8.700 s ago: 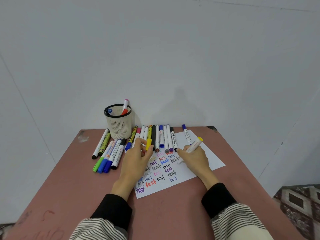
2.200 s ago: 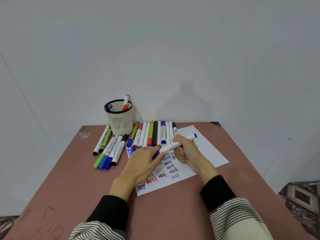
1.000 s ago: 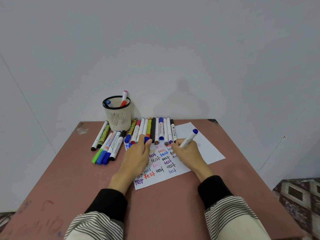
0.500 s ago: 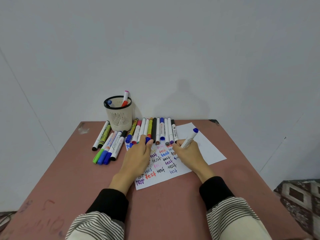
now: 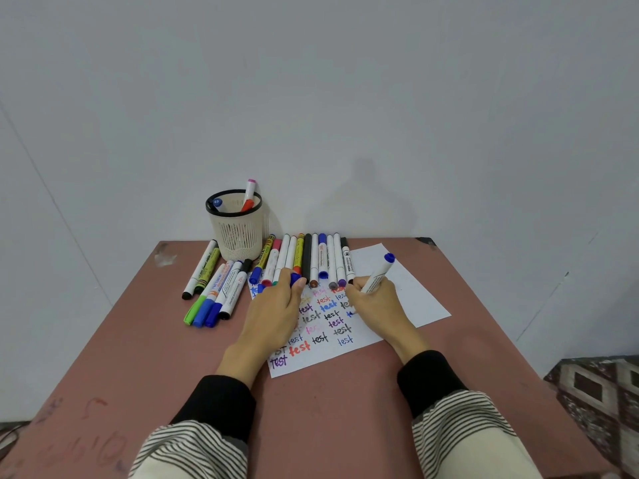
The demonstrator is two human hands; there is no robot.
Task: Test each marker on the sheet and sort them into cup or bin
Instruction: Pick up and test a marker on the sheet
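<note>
Item: marker test, mid-run.

- Right hand [image 5: 375, 302]: grip clamped round a blue-ended marker [image 5: 378, 274], barrel tilted up and away, writing end down on the sheet [image 5: 408, 295] just right of the written block. Tip itself hidden by the fingers; judged to be mid-stroke.
- Left hand [image 5: 276, 302]: lies on the sheet's left part, fingers curled at the near ends of the marker row. A small blue piece [image 5: 295, 279] sits at the fingertips, prob. the cap; grip appears pinched on it, not fully certain.
- Sheet: approx. three columns of "test" in purple, red, black, blue, pink; right half blank.
- Cup [image 5: 238, 225]: mesh, back left of desk [image 5: 145, 347], holds two markers, one blue-ended, one red/pink.
- Marker row [image 5: 313, 257]: about a dozen, side by side along the sheet's far edge, caps toward the person.
- Loose group [image 5: 216, 288]: approx. six markers left of the sheet, near the cup.
- Bin: not in view.

Progress (judgement): many test words written, yet only two markers in the cup, so sorting lags well behind testing. Left to do: finish this stroke, recap, sort; then deal w/ the row and the loose group. Which of those are already tested cannot be told.
</note>
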